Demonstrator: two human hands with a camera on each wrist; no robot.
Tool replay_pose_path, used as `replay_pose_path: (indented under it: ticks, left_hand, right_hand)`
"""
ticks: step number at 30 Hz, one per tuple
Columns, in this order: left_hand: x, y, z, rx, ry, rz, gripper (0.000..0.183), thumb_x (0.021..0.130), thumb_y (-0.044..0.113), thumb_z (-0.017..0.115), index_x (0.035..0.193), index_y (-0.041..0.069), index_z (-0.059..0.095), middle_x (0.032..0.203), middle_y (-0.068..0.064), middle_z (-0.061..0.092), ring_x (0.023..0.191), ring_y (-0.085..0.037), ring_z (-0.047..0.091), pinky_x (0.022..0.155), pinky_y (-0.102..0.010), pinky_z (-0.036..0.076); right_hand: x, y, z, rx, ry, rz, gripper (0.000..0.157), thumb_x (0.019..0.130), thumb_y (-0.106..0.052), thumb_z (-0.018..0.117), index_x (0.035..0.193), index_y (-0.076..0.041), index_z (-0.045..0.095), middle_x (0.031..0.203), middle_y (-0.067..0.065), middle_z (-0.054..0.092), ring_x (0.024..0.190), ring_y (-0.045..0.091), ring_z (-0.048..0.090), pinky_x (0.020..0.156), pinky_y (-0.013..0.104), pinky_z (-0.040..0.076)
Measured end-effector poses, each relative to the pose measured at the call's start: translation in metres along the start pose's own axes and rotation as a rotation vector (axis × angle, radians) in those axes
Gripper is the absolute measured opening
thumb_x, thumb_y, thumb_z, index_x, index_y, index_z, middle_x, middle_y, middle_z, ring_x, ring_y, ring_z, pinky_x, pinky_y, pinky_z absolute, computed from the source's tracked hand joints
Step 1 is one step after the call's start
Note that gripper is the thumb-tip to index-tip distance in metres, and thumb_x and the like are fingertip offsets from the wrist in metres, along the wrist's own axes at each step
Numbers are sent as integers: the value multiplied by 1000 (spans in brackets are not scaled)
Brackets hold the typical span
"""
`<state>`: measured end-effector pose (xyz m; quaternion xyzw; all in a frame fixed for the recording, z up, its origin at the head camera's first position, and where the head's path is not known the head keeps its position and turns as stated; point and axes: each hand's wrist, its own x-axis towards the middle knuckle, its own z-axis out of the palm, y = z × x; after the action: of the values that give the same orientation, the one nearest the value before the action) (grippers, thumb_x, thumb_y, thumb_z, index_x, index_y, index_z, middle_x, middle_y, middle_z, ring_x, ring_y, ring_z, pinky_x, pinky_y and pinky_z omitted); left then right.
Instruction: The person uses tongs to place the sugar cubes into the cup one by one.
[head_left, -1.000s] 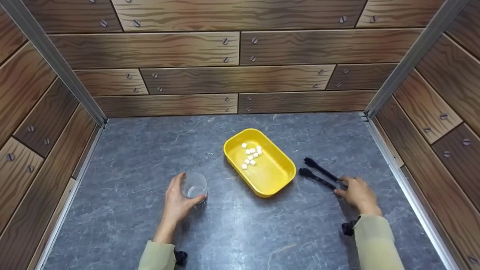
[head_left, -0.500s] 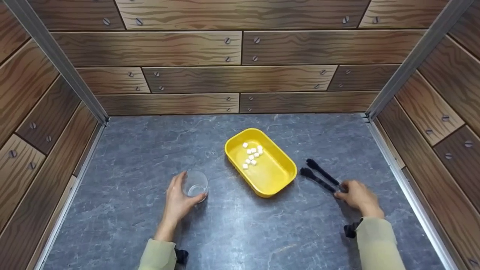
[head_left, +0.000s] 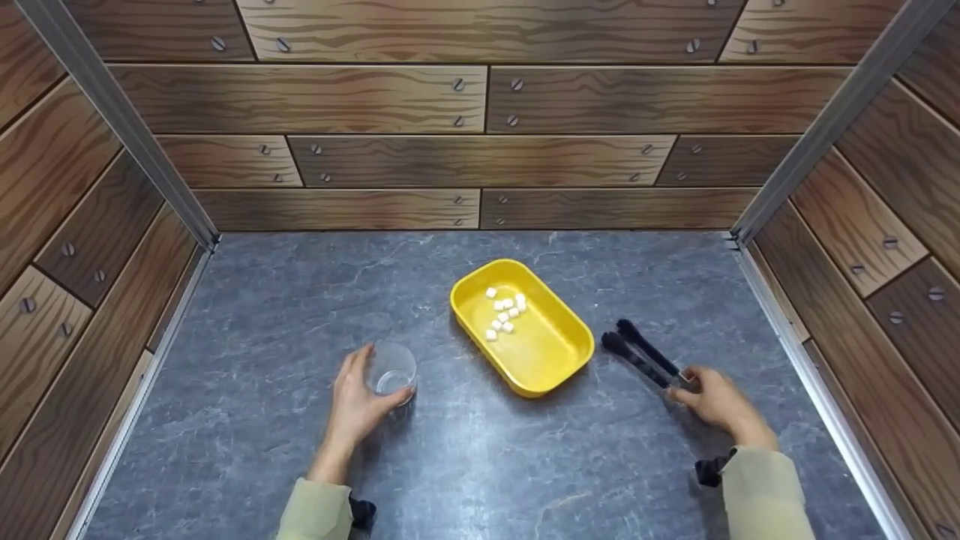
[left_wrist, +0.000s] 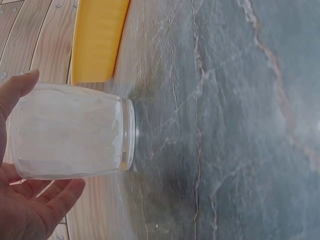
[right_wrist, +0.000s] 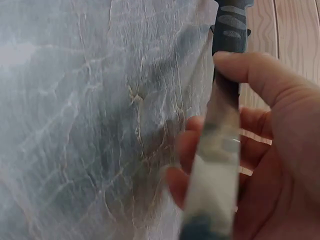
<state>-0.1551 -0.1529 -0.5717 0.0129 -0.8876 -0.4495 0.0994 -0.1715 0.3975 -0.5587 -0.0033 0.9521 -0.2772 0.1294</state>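
A clear cup (head_left: pixel 394 366) stands upright on the grey surface, left of the yellow tray. My left hand (head_left: pixel 351 401) grips it from the left, thumb on one side and fingers on the other; the left wrist view shows the cup's base (left_wrist: pixel 129 134) at the surface. Black-tipped tongs (head_left: pixel 636 360) are in my right hand (head_left: pixel 720 405), pinched near the middle by thumb and fingers. Their two arms stand slightly apart with nothing between, tips close to the tray's right end. In the right wrist view a shiny metal part of the tongs (right_wrist: pixel 215 170) runs across the palm.
The yellow tray (head_left: pixel 540 360) sits at the middle, turned at an angle, with several small white cubes (head_left: pixel 513 313) in its far left part. Wood-patterned walls (head_left: pixel 390 161) enclose the back and sides, with metal strips along the corners.
My right hand has shifted slightly right and toward me with the tongs, and their arms have come closer together. My left hand stays around the cup.
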Motion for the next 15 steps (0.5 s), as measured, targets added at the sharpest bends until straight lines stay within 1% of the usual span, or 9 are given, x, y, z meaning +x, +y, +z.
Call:
replay_pose_path:
  ticks: [4,8,11,14,15]
  left_hand:
    - [0,0,0,2,3,5,97,67,31,92,142,-5,43,133,-22,51,120,-39,52,99,-51,45]
    - [0,0,1,6,5,11,97,67,33,91,141,-6,43,132,-22,51,120,-40,52,99,-52,44]
    - [0,0,1,12,5,9,97,67,34,91,141,-6,43,132,-22,51,121,-40,51,99,-52,44]
    - [0,-1,1,16,4,2,97,67,35,91,142,-5,43,132,-22,51,121,-40,51,100,-51,44]
    - [0,-1,1,15,5,1,97,67,34,91,142,-5,43,132,-22,51,122,-39,51,100,-51,44]
  right_hand:
    - [-3,-1,-3,6,11,-6,56,95,-37,65,121,10,55,98,16,64,83,26,59,74,48,51]
    - [-7,-5,-6,-27,18,-7,65,97,-41,61,130,13,49,114,30,61,97,39,61,82,56,50]
    - [-10,-9,-9,-67,10,-2,71,99,-46,55,136,13,45,125,37,54,108,48,57,87,62,46]
    - [-12,-13,-12,-103,1,8,75,99,-51,50,139,13,43,128,37,52,108,49,57,87,64,45]
    - [-12,-15,-14,-108,-5,16,76,99,-52,49,139,12,42,125,35,55,102,47,59,85,62,46]
